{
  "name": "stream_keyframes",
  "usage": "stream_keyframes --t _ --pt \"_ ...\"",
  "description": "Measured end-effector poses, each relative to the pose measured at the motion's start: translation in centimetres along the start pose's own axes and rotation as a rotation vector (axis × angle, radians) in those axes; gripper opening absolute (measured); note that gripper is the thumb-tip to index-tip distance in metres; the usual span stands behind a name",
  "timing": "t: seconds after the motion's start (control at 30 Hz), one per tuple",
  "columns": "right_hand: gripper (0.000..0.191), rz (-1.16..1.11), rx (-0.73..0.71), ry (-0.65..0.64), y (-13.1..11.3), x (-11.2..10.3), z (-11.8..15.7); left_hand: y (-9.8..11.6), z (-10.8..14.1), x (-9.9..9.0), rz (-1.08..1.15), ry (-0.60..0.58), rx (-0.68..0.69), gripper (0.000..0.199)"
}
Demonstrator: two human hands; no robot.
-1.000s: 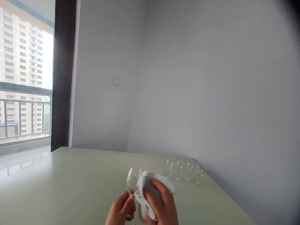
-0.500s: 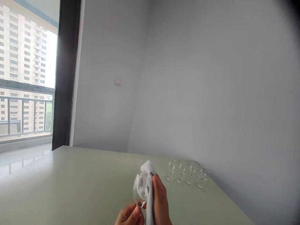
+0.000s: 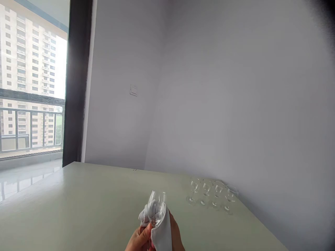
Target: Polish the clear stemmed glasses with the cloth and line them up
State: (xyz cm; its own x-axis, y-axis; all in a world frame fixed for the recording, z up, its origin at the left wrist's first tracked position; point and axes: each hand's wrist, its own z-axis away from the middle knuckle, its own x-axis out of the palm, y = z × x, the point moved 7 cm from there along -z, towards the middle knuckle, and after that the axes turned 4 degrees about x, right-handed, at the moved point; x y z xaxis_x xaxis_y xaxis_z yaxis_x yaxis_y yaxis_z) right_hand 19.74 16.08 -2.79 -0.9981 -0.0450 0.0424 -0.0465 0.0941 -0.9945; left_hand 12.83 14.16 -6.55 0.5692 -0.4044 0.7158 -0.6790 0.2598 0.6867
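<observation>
A clear wine glass point(image 3: 157, 198) stands upright, slightly tilted, at the lower middle of the view. My left hand point(image 3: 140, 238) is closed on it low down, thumb at the base of the bowl; the stem and foot are mostly hidden. A pale grey-white cloth point(image 3: 162, 232) wraps round the outside of the bowl, with a bunched end on the left and a flap hanging on the right. Behind that flap, my right hand point(image 3: 176, 230) grips the cloth and presses it against the glass; most of its fingers are covered.
Several clear stemmed glasses point(image 3: 206, 190) stand in a row at the right rear of the pale green table point(image 3: 99, 202). Grey walls point(image 3: 222, 104) rise behind the table, with a light switch point(image 3: 133, 90) on one. At left is a large window point(image 3: 31, 115) with a railing outside.
The cloth and my right hand have moved down from the rim to around the lower bowl. The cloth's bunched end now shows left of the glass. The view has shifted slightly.
</observation>
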Motion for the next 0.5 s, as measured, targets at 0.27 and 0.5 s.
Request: stream_keyframes --t 0.27,0.5 --pt "0.027 0.509 -0.585 0.334 -4.6 -2.6 1.0 1.3 -0.2 -3.1 0.000 0.387 0.125 0.057" --pt "0.030 0.983 -0.983 0.308 -8.9 1.1 2.4 0.7 1.0 -2.8 -0.142 0.424 0.080 0.055"
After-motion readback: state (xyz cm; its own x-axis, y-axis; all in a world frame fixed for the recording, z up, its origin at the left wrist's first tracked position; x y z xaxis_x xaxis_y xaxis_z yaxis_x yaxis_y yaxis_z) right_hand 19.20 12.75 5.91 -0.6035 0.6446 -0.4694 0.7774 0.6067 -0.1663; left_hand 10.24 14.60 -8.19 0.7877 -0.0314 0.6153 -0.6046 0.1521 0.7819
